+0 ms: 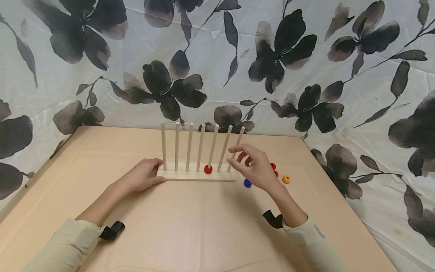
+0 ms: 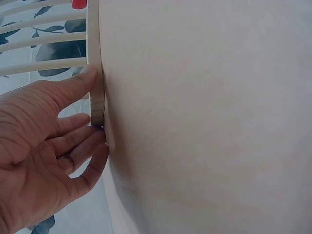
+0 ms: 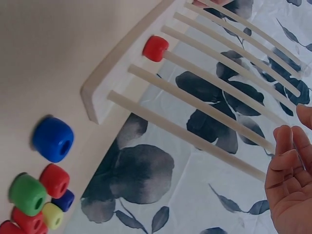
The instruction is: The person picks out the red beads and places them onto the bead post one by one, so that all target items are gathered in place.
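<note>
A wooden peg stand [image 1: 195, 175] with a row of upright pegs sits on the table. A red bead [image 1: 208, 169] is at the bottom of the third peg from the right, and also shows as a red bead [image 2: 79, 4] in the left wrist view. My left hand [image 1: 144, 175] grips the left end of the base, its thumb on top and fingers at the end edge. My right hand [image 1: 253, 166] is by the rightmost peg, thumb and index finger apart. No bead shows between its fingers. In the right wrist view, its bent fingers [image 3: 285, 153] are near the peg tips.
Loose beads lie right of the stand, partly behind my right hand: a blue bead [image 1: 247, 183], an orange-yellow bead [image 1: 286, 179] and red ones. The right wrist view adds a green bead [image 3: 28, 194]. Floral cloth [image 1: 224, 75] hangs behind the table [image 1: 190, 226].
</note>
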`<state>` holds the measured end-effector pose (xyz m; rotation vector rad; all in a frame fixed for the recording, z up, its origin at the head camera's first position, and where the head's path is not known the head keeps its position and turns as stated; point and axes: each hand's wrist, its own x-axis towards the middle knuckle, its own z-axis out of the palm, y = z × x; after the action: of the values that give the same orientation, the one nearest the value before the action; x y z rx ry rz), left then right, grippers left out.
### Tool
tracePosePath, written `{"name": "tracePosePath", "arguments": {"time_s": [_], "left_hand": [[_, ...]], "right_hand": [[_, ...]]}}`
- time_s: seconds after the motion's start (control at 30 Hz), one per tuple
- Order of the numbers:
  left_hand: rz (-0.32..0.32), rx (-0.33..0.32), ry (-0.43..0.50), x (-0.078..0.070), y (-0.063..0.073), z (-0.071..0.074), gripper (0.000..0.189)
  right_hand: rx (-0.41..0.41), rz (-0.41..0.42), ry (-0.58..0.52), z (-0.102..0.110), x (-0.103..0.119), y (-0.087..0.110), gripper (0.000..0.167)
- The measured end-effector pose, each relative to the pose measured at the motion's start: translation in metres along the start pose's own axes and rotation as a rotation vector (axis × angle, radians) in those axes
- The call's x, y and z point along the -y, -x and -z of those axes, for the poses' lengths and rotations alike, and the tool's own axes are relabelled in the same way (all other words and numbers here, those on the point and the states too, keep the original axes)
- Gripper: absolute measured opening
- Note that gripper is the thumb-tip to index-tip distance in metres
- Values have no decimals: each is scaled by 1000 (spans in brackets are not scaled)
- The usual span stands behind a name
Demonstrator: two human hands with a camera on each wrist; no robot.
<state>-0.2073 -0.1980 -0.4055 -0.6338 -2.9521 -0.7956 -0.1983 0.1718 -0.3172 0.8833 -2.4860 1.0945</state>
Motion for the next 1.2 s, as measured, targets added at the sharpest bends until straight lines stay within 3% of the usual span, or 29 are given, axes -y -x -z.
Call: {"name": "tracePosePath", "arguments": {"time_s": [0.37, 0.7, 1.2], "left_hand": [[8, 2, -2, 1, -2, -2, 62], [-1, 7, -3, 1, -3, 2, 62], [-14, 2, 1, 3, -4, 1, 61]], "right_hand": [[-10, -87, 21, 4, -18, 17, 31], [-36, -97, 12, 9, -36, 30, 30], [-28, -238, 8, 22, -56, 51, 27]]}}
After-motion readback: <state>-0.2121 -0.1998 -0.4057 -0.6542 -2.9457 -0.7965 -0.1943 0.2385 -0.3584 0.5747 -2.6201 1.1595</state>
